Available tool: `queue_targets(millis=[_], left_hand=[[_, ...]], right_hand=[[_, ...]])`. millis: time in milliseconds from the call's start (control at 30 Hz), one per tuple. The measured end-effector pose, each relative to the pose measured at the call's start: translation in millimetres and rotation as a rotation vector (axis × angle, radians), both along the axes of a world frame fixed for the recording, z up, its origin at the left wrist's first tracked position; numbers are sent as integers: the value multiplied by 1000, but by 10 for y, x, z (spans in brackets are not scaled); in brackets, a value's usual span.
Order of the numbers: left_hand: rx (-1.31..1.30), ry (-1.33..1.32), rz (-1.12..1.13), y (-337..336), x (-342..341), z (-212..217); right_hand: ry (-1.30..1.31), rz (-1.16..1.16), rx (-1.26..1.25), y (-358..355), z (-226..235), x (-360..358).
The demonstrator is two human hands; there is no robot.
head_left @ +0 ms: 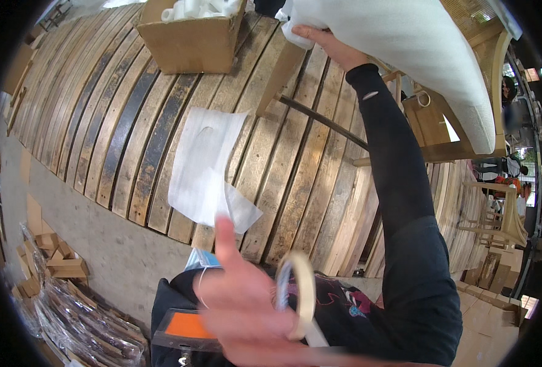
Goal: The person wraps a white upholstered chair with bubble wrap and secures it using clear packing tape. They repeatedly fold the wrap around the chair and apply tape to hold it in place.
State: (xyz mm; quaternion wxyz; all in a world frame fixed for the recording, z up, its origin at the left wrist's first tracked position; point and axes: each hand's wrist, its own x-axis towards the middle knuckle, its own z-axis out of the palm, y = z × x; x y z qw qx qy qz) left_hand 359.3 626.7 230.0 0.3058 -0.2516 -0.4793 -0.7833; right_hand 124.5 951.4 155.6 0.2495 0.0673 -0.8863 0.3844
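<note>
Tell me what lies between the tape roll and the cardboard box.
In the head view, a white foam sheet lies on the wooden slats between the tape roll and the box.

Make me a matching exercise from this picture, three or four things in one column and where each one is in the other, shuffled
1. tape roll
2. cardboard box
3. white foam sheet
4. white cushion

A. lying flat on the wooden slats
B. gripped at its edge by the right hand
C. at the fingers of the left hand
D. standing at the top of the picture, with white foam pieces inside

Pairs: 1-C, 2-D, 3-A, 4-B
</note>
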Motion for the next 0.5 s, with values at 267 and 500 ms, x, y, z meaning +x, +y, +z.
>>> queue_targets(millis=[267, 500], left_hand=[[-209, 27, -871, -304, -317, 89], [-389, 231, -805, -258, -484, 106]], right_hand=[[-113, 54, -50, -58, 94, 51], [-74, 54, -22, -66, 96, 39]])
